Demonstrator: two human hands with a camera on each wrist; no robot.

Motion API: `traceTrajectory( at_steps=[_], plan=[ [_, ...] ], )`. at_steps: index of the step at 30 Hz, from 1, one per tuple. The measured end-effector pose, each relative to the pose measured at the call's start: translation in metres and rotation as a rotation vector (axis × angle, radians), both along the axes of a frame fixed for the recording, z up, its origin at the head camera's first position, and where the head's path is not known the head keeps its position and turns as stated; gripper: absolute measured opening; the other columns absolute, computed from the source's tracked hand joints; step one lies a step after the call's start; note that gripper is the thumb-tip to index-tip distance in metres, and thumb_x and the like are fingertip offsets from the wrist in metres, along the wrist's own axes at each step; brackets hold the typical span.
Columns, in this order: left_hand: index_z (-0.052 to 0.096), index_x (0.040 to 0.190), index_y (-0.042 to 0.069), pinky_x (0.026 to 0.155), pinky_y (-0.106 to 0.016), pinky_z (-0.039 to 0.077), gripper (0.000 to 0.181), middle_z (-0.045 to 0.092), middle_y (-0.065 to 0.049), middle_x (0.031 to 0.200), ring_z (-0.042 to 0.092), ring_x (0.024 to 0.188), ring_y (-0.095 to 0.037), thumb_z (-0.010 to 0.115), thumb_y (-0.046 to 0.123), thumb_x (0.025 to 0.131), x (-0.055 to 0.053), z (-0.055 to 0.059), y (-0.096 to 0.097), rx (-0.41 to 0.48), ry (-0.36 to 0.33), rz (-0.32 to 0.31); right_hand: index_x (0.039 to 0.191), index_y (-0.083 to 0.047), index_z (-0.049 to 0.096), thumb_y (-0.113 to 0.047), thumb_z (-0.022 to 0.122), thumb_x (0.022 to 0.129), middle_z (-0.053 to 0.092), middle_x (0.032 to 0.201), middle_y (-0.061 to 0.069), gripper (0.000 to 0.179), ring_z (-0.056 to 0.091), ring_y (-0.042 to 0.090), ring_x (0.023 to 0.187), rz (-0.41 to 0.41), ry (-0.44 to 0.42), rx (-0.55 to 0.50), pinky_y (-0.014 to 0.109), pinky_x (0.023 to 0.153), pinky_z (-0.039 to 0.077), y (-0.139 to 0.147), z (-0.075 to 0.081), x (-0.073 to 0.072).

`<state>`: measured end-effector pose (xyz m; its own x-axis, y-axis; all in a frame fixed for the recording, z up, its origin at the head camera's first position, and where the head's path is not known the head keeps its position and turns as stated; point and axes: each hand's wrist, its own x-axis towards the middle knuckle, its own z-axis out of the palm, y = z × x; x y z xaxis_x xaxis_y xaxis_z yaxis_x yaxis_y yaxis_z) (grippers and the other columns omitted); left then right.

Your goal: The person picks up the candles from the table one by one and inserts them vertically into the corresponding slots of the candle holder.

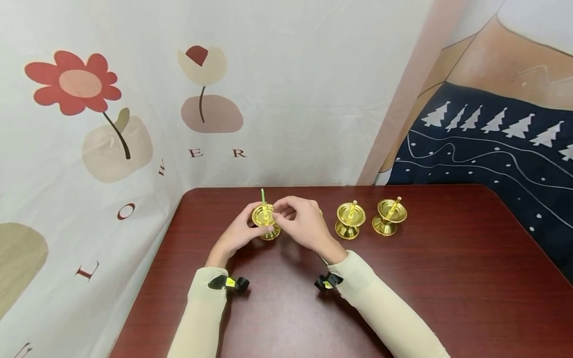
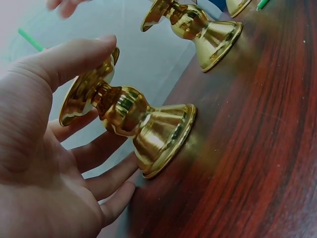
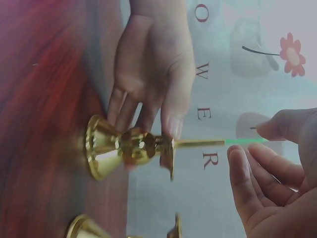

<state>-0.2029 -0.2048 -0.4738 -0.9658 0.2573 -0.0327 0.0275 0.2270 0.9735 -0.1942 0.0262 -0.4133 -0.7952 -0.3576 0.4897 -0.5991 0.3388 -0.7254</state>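
Sleeves [image 1: 201, 308], left fingers [image 2: 111, 179] around gold holder [image 2: 126, 114], green stick [image 1: 263, 196] beside right fingers [image 3: 240, 171]

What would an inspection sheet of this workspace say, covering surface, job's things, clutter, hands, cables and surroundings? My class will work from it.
Surface: glossy red-brown table.
Job's things: gold held stand with a green stick rising from its spike; second stand beside it, mostly hidden by a hand in the head view; third stand and fourth stand further right, no green stick on either.
Clutter: green item at the left wrist view's edge, too cut off to identify.
Hands: left hand grips the held stand; right hand is beside the green stick, fingers bent, apparently not touching it.
Cables: nothing seen.
Surroundings: flower-print cloth behind; dark tree-print cloth at right.
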Motion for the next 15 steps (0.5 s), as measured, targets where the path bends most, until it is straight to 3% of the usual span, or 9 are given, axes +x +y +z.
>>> traceTrajectory(
  at_steps=[4, 8, 11, 15],
  plan=[
    [0.04, 0.164, 0.004, 0.111, -0.042, 0.047, 0.082, 0.057, -0.021, 0.151, 0.059, 0.135, -0.036, 0.085, 0.009, 0.096, 0.003, 0.006, -0.001, -0.048, 0.02, 0.007, 0.104, -0.003, 0.081, -0.005, 0.079, 0.094, 0.078, 0.091, 0.001, 0.011, 0.073, 0.011, 0.079, 0.007, -0.029, 0.009, 0.031, 0.074, 0.063, 0.019, -0.004, 0.011],
    [0.03, 0.17, 0.005, 0.123, -0.056, 0.037, 0.091, 0.049, -0.023, 0.162, 0.049, 0.148, -0.043, 0.084, 0.014, 0.097, 0.004, 0.016, -0.001, -0.063, 0.064, 0.054, 0.102, -0.004, 0.082, -0.005, 0.08, 0.092, 0.078, 0.09, -0.001, 0.011, 0.073, 0.011, 0.078, -0.002, -0.042, 0.017, 0.032, 0.071, 0.063, 0.042, -0.012, 0.017],
    [0.027, 0.172, 0.005, 0.128, -0.057, 0.029, 0.093, 0.045, -0.021, 0.167, 0.041, 0.156, -0.041, 0.083, 0.019, 0.1, 0.007, 0.029, 0.001, -0.07, 0.144, 0.14, 0.102, -0.004, 0.082, -0.005, 0.08, 0.092, 0.077, 0.088, -0.002, 0.011, 0.071, 0.01, 0.077, -0.023, -0.062, 0.031, 0.03, 0.07, 0.062, 0.062, -0.019, 0.019],
    [0.034, 0.17, 0.004, 0.127, -0.055, 0.033, 0.09, 0.047, -0.017, 0.165, 0.045, 0.153, -0.035, 0.086, 0.023, 0.098, 0.014, 0.046, 0.011, -0.068, 0.346, 0.33, 0.101, -0.007, 0.081, -0.004, 0.081, 0.092, 0.075, 0.084, -0.006, 0.009, 0.069, 0.008, 0.074, -0.07, -0.107, 0.073, 0.027, 0.069, 0.059, 0.086, -0.029, 0.02]
  ],
)
